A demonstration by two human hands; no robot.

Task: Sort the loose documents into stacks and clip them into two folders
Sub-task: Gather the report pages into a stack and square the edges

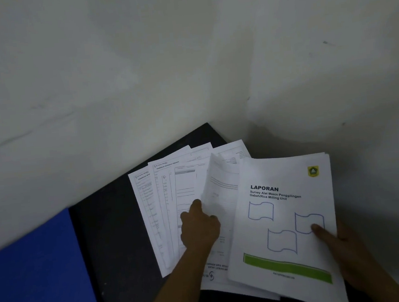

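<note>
lower right of the frame, nearest: the right hand holds a stapled-looking report by its right edge, thumb lying on the cover, the other fingers hidden under it. the report's long axis runs from the bottom edge up the frame, its "laporan" heading at the far end and reading upright, a green bar near the close end. it overlaps the right side of the loose sheets.

lower centre: the left hand has its fingers curled and its thumb up against the edge of one lifted sheet, which curls up off the pile – it grips that page. the other sheets lie fanned on the black table, long axes running up the frame and leaning left, headings at the far end; one sheet beneath shows print upside down.

lower left: a blue folder lies flat, partly on the table.

above, the table's far corner meets a pale wall.
</note>
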